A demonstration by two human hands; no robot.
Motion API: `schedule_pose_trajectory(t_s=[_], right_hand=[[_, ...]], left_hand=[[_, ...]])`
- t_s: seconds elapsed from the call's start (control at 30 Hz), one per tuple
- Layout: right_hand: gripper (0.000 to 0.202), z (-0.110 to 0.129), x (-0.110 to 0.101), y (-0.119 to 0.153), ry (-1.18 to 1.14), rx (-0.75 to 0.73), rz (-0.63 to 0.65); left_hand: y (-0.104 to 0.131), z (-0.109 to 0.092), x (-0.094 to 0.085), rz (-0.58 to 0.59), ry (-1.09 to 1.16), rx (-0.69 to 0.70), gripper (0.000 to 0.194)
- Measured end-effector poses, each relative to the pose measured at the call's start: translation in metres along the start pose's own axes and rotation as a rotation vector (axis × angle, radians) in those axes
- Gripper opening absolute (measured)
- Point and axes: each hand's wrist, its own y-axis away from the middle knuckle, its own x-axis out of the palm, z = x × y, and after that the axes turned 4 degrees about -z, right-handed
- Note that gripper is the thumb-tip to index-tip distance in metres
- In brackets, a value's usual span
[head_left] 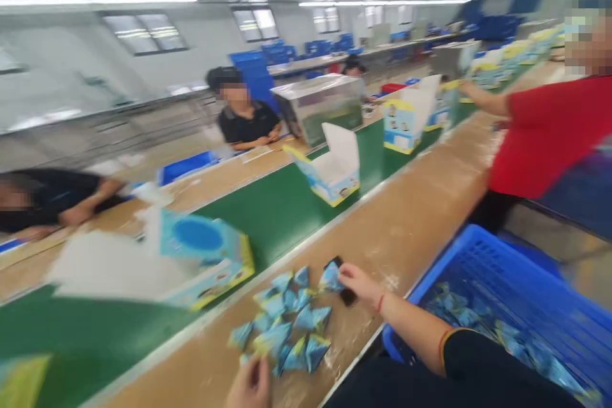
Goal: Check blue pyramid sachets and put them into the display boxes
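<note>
My right hand point(361, 285) pinches a small pyramid-shaped blue packet point(329, 276) just above a dark flat object point(348, 296), which looks like a phone, on the brown worktop. At the bottom edge my left hand point(251, 384) has its fingers closed at the yellow end of another small blue packet point(276, 336); the hand is slightly blurred. Between the two hands lies a loose pile of several such blue and yellow packets point(297, 319).
A blue crate point(478, 236) with more packets stands at my right. Beyond the worktop point(406, 204) runs a green conveyor belt point(272, 204) carrying open cartons, including a near blue carton point(205, 255) and a farther carton point(335, 172). Several people sit or stand along the line.
</note>
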Motion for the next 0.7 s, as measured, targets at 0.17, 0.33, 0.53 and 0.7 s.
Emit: schedule_pose_trajectory(t_s=[0.17,0.33,0.53,0.7], right_hand=[[0.051,0.01,-0.027,0.021,-0.234,0.202,0.343],[0.04,-0.002,-0.027,0.032,-0.278,0.42,0.475],[0.043,-0.018,-0.038,0.015,-0.198,0.416,0.244],[0.038,-0.041,-0.069,-0.002,-0.188,0.397,-0.004]], left_hand=[[0.037,-0.063,0.043,-0.015,0.178,-0.058,0.034],[0.049,-0.095,0.081,0.175,0.308,-0.078,0.021],[0.054,-0.096,0.09,0.347,0.639,-0.239,0.026],[0.053,-0.085,0.1,0.23,0.7,-0.318,0.028]])
